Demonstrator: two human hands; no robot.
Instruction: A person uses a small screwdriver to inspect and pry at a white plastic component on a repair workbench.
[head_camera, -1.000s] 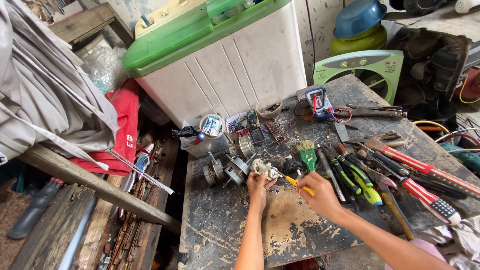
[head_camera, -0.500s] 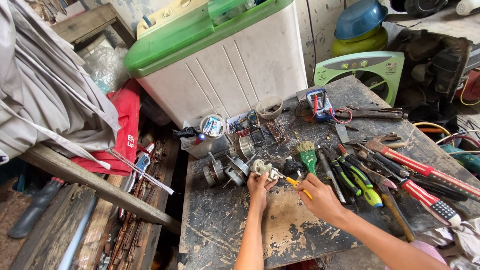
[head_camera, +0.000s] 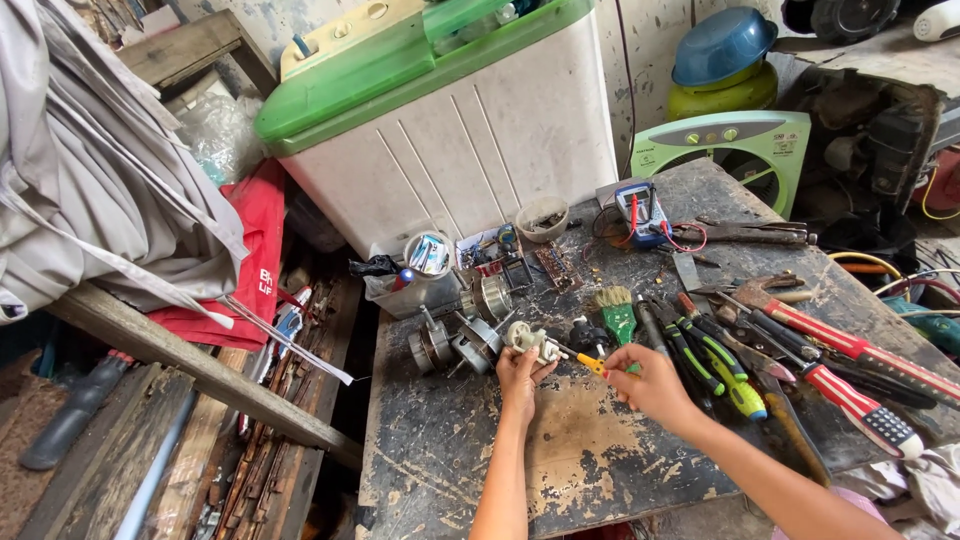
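My left hand (head_camera: 519, 373) holds a small whitish motor part (head_camera: 530, 341) just above the worn workbench (head_camera: 600, 460). My right hand (head_camera: 650, 382) grips a yellow-handled screwdriver (head_camera: 590, 362), its tip pointing left against that part. Round metal motor pieces (head_camera: 455, 345) lie just left of my left hand. A green-bristled brush (head_camera: 618, 315) lies right behind my right hand.
Screwdrivers and red-handled pliers (head_camera: 800, 350) crowd the bench's right side. A multimeter (head_camera: 637, 212), a small bowl (head_camera: 543, 217) and a tub of parts (head_camera: 428, 260) sit at the back. A white and green washing machine (head_camera: 450, 120) stands behind; wooden planks (head_camera: 200, 370) at left.
My right hand has shifted slightly left, bringing the screwdriver closer to the part. My left hand stays almost still.
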